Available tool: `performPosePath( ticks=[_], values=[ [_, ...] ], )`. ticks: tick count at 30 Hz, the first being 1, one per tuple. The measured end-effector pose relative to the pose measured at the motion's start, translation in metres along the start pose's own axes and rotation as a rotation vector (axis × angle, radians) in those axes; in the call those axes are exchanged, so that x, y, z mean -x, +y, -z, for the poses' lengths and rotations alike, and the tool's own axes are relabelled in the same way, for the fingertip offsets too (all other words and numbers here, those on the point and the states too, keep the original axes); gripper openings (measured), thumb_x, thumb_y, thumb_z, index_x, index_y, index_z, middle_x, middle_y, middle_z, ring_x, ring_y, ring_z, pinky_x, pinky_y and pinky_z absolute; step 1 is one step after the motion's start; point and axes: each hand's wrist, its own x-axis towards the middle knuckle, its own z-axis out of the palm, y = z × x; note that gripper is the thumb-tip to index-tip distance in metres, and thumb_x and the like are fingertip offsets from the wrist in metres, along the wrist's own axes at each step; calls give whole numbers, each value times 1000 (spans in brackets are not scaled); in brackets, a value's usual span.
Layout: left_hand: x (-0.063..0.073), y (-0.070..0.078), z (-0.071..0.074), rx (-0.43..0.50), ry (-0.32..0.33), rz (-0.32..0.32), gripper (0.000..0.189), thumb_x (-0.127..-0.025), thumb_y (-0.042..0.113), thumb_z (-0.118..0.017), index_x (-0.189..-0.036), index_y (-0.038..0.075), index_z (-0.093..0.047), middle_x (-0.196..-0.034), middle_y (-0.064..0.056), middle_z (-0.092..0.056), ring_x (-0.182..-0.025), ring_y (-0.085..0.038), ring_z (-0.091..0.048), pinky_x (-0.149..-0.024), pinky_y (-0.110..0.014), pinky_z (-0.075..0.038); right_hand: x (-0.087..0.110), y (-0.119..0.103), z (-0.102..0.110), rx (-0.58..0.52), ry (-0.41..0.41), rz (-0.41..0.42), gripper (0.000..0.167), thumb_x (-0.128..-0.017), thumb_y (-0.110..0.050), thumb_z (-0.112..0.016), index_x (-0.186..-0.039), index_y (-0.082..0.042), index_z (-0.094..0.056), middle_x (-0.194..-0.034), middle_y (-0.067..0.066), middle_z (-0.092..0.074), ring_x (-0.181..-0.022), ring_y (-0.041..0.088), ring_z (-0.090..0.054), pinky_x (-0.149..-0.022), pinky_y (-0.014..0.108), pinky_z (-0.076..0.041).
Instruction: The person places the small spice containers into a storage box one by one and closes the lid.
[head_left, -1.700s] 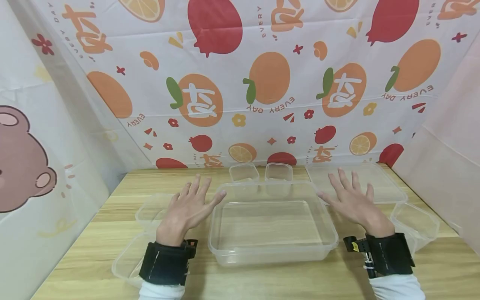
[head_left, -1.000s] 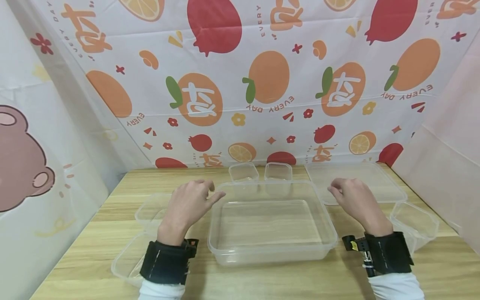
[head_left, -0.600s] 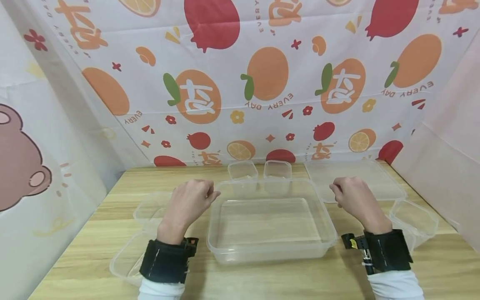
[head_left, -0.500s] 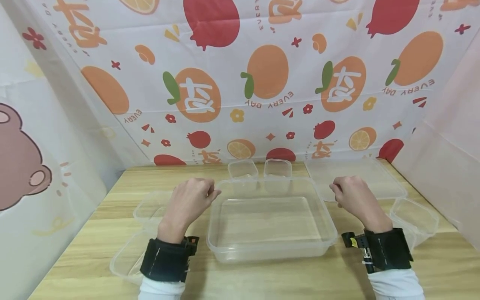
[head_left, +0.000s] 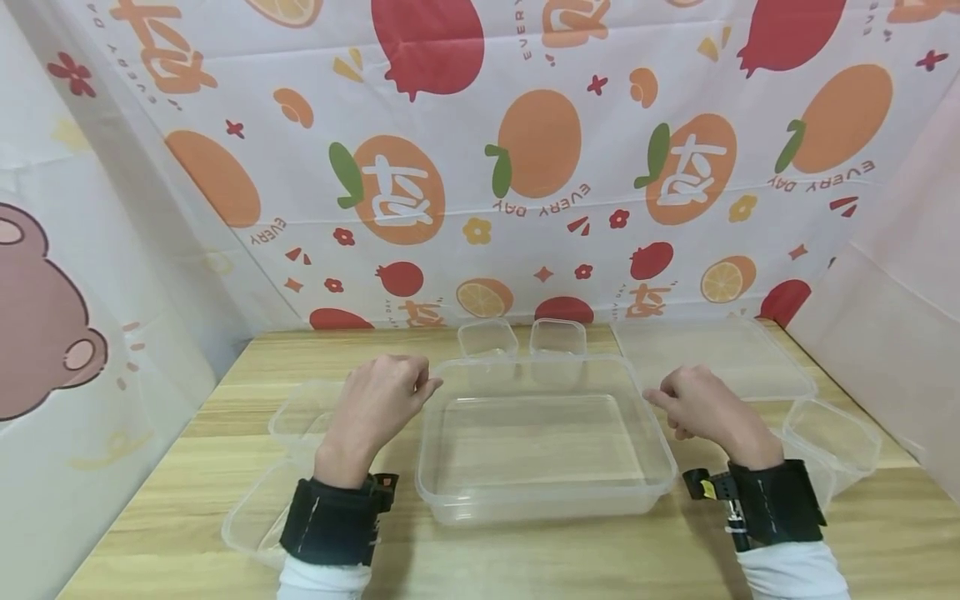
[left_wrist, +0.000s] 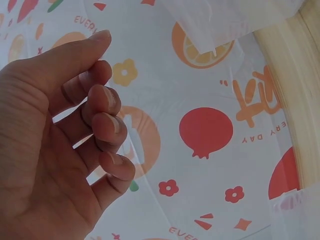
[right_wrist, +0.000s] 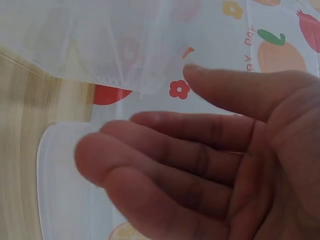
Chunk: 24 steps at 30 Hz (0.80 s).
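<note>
My left hand [head_left: 375, 408] hovers at the left side of a large clear plastic food container [head_left: 543, 500], palm down. In the left wrist view its fingers [left_wrist: 107, 127] are loosely curled with nothing in them, and the thumb lies nearly straight. Beyond the container's right side is my right hand [head_left: 705, 412], also holding nothing. The right wrist view shows its fingers [right_wrist: 165, 175] softly bent and the thumb apart from them. The big container stands upright without a lid, and neither hand appears to grip it.
Two small clear containers [head_left: 487, 340] stand behind the large one. A flat clear lid [head_left: 720, 358] lies at the back right. More clear containers sit at the left [head_left: 251, 517] and right [head_left: 836, 437], partly behind my arms. A fruit-print cloth [head_left: 540, 250] hangs behind the wooden table [head_left: 525, 558].
Both hands went from spread fingers to curled ones. Since half a second ago, my right hand's fingers have loosened and its thumb has moved outward; the left hand stays much the same. The containers have not moved.
</note>
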Motion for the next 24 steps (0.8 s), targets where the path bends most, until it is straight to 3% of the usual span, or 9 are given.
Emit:
performPosePath(
  ticks=[7,24],
  values=[
    [1,0,-1,2,-13,6,31,-81,16,-81,-62,12,-56,-54,4,-38,-50,-12,-36,-50,-25,-28,-2,2,-6,-73,-120,-15,29,-100,-15,-54,-77,0,-66,-55,3,-55,-46,14,-58,-50,29,-53],
    [1,1,1,-3,-4,3,35,-81,16,-81,-61,13,-53,-54,4,-35,-49,-12,-34,-49,-24,-26,-4,2,-8,-51,-126,44,38,-100,-10,-50,-64,-4,-56,-47,0,-52,-39,12,-56,-44,28,-49]
  ],
)
